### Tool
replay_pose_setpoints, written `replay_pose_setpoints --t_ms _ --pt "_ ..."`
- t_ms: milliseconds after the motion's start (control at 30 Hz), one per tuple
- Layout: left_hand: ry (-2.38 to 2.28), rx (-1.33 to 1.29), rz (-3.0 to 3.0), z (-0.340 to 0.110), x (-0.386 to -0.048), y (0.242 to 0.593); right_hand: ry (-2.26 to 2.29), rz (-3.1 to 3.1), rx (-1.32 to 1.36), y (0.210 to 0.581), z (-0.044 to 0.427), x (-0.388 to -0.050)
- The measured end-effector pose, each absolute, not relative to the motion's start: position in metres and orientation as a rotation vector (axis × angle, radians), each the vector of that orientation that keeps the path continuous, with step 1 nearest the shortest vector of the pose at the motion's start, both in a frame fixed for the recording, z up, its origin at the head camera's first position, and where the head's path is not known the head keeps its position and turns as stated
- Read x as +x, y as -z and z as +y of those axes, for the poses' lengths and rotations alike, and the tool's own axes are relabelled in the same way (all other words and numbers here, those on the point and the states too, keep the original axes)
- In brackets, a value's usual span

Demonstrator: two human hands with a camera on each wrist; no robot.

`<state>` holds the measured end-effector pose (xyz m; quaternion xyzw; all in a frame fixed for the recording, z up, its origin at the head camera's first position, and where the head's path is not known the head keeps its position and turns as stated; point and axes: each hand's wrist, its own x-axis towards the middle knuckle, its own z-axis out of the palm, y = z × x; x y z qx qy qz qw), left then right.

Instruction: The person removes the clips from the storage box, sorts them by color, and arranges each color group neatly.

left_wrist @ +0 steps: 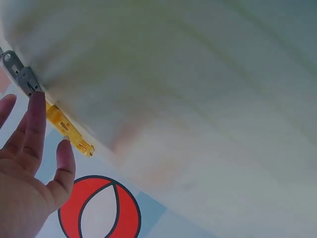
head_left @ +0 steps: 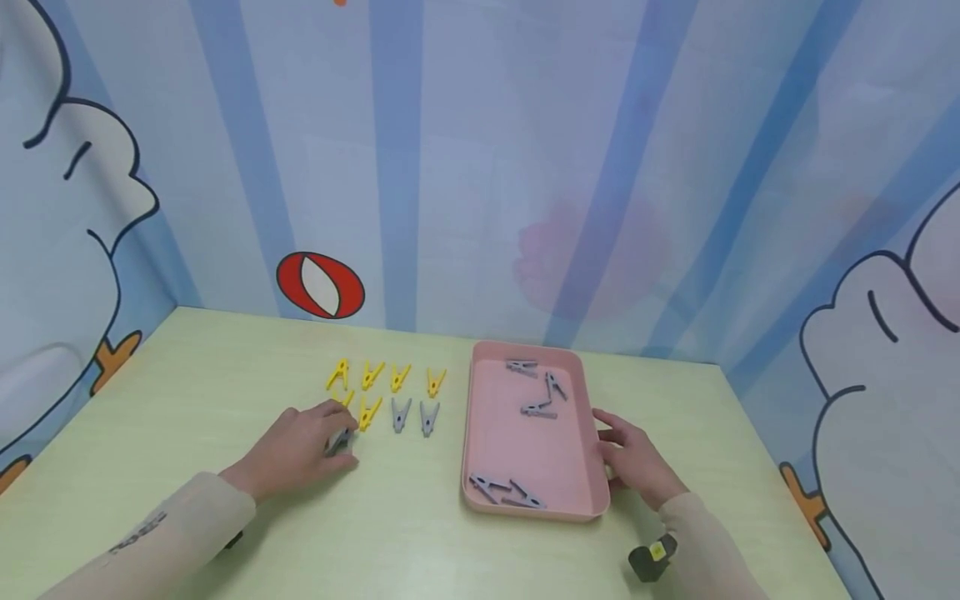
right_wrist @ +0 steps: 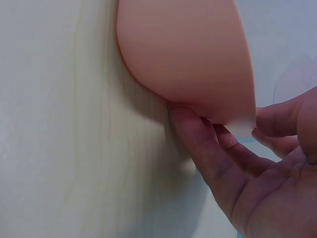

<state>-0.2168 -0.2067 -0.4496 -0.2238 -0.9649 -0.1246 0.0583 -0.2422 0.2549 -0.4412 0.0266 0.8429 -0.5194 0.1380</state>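
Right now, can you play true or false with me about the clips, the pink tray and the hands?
1. Gray clips lie in the pink tray. True.
2. The right hand touches the tray. True.
3. A yellow clip lies in the tray. False: the yellow clips are outside it, on the table.
4. The left hand is inside the tray. False: it is outside the tray, by another gray clip.
5. A red and white shape shows on the backdrop. True.
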Motion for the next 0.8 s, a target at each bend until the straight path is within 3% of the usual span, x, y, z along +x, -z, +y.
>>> replay_pose_setpoints --t_ms 267,800 --pt "0.396 -0.655 -2.868 -0.204 -0.22 0.442 1.498 2.444 0.071 0.439 0.254 -0.242" --pt "0.474 -0.898 -2.686 -0.162 -0.235 0.406 1.524 2.428 0.036 0.439 0.252 -0.24"
